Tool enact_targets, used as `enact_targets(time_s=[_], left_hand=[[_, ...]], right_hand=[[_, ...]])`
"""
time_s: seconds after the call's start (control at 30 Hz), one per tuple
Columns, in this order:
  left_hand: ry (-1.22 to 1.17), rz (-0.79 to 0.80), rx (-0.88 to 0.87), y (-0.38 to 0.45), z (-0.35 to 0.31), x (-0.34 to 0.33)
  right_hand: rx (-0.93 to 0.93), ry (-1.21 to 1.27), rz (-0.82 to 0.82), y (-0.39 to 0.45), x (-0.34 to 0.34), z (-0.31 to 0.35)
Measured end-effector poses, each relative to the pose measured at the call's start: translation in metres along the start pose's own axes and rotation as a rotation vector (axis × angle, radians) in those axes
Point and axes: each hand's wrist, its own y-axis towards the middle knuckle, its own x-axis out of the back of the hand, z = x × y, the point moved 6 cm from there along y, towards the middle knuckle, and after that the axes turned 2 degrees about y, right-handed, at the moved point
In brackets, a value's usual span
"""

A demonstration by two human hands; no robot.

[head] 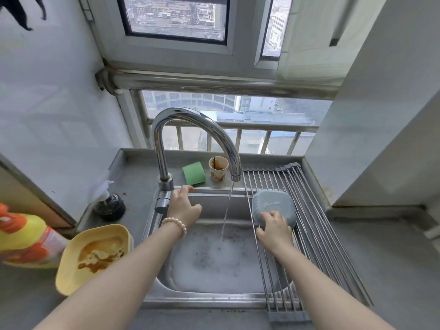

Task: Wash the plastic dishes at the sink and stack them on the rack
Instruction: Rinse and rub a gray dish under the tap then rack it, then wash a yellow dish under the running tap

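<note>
A blue-grey plastic bowl (273, 206) lies upside down on the metal roll-up rack (316, 225) over the sink's right side. My right hand (275, 228) grips its near edge. My left hand (183, 209) reaches beside the tap lever (163, 203) with fingers extended toward the sink's back rim; it holds nothing. A thin stream runs from the chrome tap (197, 139) into the foamy sink (214, 258). A dirty yellow plastic dish (92, 256) with brown residue sits on the counter at the left.
A green sponge (194, 175) and a stained paper cup (218, 171) stand on the ledge behind the sink. A yellow and orange detergent bottle (26, 239) and a dark pump dispenser (110, 206) are at the left. A white wall closes the right.
</note>
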Motion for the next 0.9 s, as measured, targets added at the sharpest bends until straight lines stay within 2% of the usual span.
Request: enact_targets(time_s=[0.07,0.2,0.27,0.37,0.53,0.73,0.83,0.9], left_hand=[[0.062,0.04,-0.11,-0.008,-0.001,-0.006],[0.3,0.529,-0.142,-0.029,0.015,-0.031],[0.377,0.634,-0.123,-0.039,0.027,-0.029],[0.387,0.615,-0.082,-0.041,0.047,-0.013],[0.375,0.578,-0.074,-0.04,0.061,0.007],[0.34,0.522,-0.063,-0.038,0.071,0.031],[0.309,0.492,-0.046,-0.038,0.073,0.044],[0.27,0.447,-0.017,-0.037,0.077,0.057]], right_hand=[[-0.007,-0.102,0.069,0.001,-0.007,-0.004],[0.035,-0.244,0.213,0.011,-0.021,-0.014],[0.052,-0.266,0.251,0.018,-0.025,-0.021],[0.102,-0.284,0.294,0.023,-0.029,-0.03],[0.194,-0.306,0.263,0.025,-0.017,-0.053],[0.182,-0.314,0.249,0.031,-0.019,-0.051],[0.227,-0.323,0.102,0.026,-0.019,-0.026],[0.414,-0.248,-0.093,0.011,-0.02,0.019]])
